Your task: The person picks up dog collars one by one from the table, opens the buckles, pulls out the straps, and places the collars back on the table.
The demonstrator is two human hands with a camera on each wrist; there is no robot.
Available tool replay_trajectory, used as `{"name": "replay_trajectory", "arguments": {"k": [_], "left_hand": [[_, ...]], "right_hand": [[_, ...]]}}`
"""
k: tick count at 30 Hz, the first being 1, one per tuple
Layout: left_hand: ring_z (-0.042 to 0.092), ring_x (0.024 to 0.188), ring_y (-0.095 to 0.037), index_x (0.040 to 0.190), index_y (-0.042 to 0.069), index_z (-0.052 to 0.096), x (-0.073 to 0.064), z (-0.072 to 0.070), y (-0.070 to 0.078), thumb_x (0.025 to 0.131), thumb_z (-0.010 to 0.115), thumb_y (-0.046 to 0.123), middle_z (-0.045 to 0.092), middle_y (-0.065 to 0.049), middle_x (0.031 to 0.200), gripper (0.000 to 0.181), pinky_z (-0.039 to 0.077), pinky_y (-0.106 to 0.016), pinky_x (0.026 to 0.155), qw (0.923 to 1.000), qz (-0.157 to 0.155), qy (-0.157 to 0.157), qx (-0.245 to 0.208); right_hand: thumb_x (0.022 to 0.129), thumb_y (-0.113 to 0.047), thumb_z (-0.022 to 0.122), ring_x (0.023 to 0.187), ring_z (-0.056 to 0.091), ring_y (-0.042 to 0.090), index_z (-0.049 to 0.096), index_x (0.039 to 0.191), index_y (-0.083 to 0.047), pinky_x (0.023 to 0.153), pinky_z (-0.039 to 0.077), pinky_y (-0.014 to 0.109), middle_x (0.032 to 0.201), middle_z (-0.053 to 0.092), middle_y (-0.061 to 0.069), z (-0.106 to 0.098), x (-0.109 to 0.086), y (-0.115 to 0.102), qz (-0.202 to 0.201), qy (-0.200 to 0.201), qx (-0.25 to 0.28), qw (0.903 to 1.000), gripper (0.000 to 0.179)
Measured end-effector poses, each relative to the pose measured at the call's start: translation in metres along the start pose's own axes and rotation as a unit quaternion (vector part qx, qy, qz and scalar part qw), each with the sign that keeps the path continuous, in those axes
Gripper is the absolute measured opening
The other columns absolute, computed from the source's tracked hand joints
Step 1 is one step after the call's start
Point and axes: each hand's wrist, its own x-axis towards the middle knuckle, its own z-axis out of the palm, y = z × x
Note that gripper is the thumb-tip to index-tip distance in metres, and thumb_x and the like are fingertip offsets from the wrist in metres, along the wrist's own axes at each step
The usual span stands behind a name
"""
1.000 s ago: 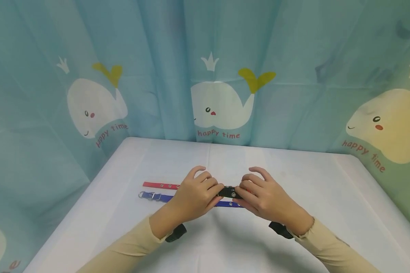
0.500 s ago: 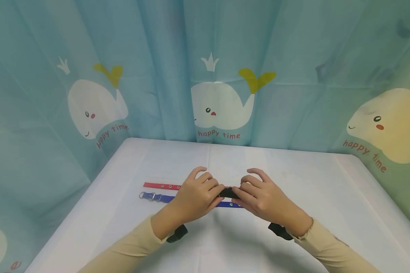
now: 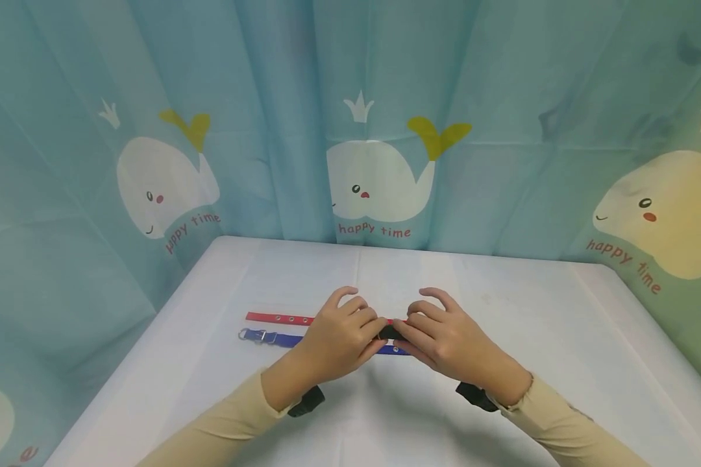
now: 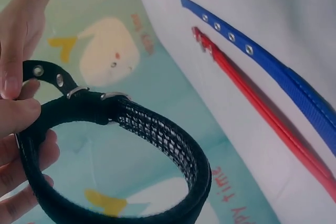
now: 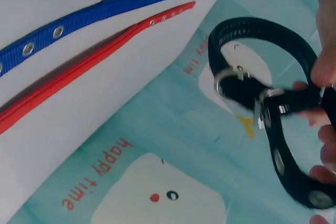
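Between the two hands, above the table, is a black collar [image 3: 391,333] with metal eyelets. The left wrist view shows the black collar [image 4: 203,174] bent into a ring, its eyeleted end passing through the metal buckle [image 4: 77,92]. My left hand [image 3: 341,332] grips the collar on one side of the gap. Facing it, my right hand [image 3: 442,336] pinches the strap between thumb and fingers. A D-shaped ring [image 5: 231,80] sits by the buckle in the right wrist view. Fingers hide much of the black collar in the head view.
On the white table [image 3: 537,324], a red collar [image 3: 280,318] lies behind the hands. A blue collar [image 3: 289,340] lies parallel and nearer, partly covered by the hands. Beyond the far edge hangs a blue curtain [image 3: 286,162] printed with whales.
Both hands have drawn slightly closer together. The eyelet that showed on the black collar a second ago is out of sight in the head view. The red and blue collars stay put.
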Motion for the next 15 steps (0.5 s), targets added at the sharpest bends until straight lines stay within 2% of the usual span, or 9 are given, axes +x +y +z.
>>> {"name": "replay_trajectory", "arguments": {"k": [4, 7, 11, 15], "left_hand": [[0.061, 0.082, -0.009, 0.092, 0.019, 0.075, -0.003, -0.001, -0.003, 0.08, 0.072, 0.037, 0.072, 0.008, 0.082, 0.022, 0.046, -0.038, 0.095, 0.9996, -0.019, -0.018, -0.007], [0.062, 0.082, -0.009, 0.092, 0.019, 0.075, -0.004, 0.001, -0.005, 0.079, 0.073, 0.036, 0.072, 0.008, 0.083, 0.022, 0.047, -0.037, 0.094, 0.9995, -0.023, -0.011, -0.02], [0.062, 0.082, -0.009, 0.09, 0.018, 0.075, -0.004, 0.004, -0.005, 0.078, 0.075, 0.034, 0.072, 0.008, 0.082, 0.021, 0.047, -0.037, 0.094, 0.9986, -0.017, 0.021, -0.046], [0.061, 0.08, -0.008, 0.089, 0.017, 0.075, -0.003, 0.006, -0.007, 0.073, 0.079, 0.034, 0.072, 0.008, 0.08, 0.024, 0.048, -0.035, 0.093, 0.9941, -0.003, 0.073, -0.079]], "right_hand": [[0.099, -0.028, 0.047, 0.072, 0.059, 0.016, 0.071, 0.088, -0.006, 0.081, 0.05, 0.043, 0.07, 0.065, 0.0, -0.004, -0.002, 0.002, 0.003, 0.012, 0.028, 0.9995, 0.035], [0.098, -0.028, 0.049, 0.073, 0.06, 0.015, 0.071, 0.09, -0.006, 0.08, 0.05, 0.043, 0.073, 0.066, 0.0, -0.008, -0.001, -0.002, -0.004, 0.028, 0.059, 0.9978, 0.032], [0.096, -0.031, 0.051, 0.08, 0.062, 0.016, 0.069, 0.1, -0.007, 0.083, 0.049, 0.043, 0.08, 0.066, 0.0, -0.011, 0.003, -0.007, -0.027, 0.025, 0.074, 0.9966, 0.03], [0.094, -0.035, 0.055, 0.086, 0.063, 0.019, 0.066, 0.108, -0.006, 0.086, 0.049, 0.044, 0.089, 0.067, 0.004, -0.013, -0.001, -0.005, -0.009, -0.001, 0.072, 0.9974, 0.035]]}}
